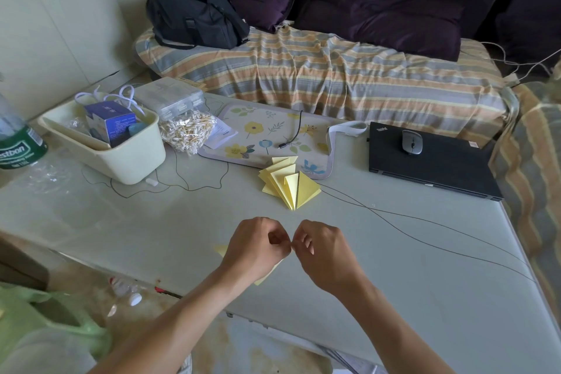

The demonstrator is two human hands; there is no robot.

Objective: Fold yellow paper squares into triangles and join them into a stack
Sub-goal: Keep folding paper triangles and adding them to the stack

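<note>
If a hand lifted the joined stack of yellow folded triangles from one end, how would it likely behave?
The stack of folded triangles is thin paper, so probably very light. Its pieces fan apart and stand on edge, so it would likely flex or splay. On the smooth table, a push would probably slide it.

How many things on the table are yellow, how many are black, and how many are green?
Yellow: 2, the stack of folded triangles and the paper under the left hand
Black: 1, the laptop
Green: 1, the bottle label
Total: 4
The right hand meets the left one at the paper's edge.
</note>
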